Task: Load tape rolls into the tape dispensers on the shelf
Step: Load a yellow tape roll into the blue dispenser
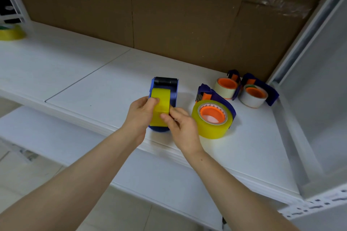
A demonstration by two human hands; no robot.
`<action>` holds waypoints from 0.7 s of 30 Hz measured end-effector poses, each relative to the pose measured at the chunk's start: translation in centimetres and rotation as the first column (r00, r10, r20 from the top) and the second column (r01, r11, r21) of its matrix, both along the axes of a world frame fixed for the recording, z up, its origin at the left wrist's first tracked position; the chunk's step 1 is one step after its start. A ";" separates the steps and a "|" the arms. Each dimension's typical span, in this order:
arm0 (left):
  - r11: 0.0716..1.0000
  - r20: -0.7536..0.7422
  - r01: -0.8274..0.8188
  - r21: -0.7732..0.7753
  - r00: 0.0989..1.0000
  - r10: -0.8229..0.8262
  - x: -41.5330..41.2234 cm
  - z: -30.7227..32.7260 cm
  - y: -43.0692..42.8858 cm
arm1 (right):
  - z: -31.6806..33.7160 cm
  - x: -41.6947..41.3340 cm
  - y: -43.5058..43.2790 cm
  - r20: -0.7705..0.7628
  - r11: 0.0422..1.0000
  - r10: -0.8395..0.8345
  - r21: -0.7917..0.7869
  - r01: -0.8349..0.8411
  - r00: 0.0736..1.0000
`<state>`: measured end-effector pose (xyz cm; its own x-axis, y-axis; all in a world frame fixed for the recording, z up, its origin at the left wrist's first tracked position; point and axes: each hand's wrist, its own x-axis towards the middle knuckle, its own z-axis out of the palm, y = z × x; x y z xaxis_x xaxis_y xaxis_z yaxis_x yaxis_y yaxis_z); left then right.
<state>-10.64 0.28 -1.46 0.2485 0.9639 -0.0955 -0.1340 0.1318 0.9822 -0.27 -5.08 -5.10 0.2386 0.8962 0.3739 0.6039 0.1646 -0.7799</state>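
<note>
A blue tape dispenser [173,90] with a black roller stands upright near the front edge of the white shelf [93,84], a yellow tape roll [161,99] seated in it. My left hand [140,113] grips the roll and the dispenser from the left, thumb on the tape face. My right hand [178,124] pinches the roll's lower face with its fingertips. To the right lies a second blue dispenser with a yellow roll on an orange hub [213,118]. Behind it two more blue dispensers hold white rolls [226,88] [253,95].
A loose yellow tape roll [11,33] sits at the far left of the shelf. Brown cardboard [169,15] lines the back. A white metal upright [308,33] closes the right side. A lower shelf board [56,137] shows below the front edge.
</note>
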 end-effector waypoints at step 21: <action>1.000 -0.010 -0.021 -0.016 1.000 0.021 0.0 0.2 -0.1 | 0.3 -0.6 -0.6 -0.174 0.998 -0.056 0.005 0.058 0.983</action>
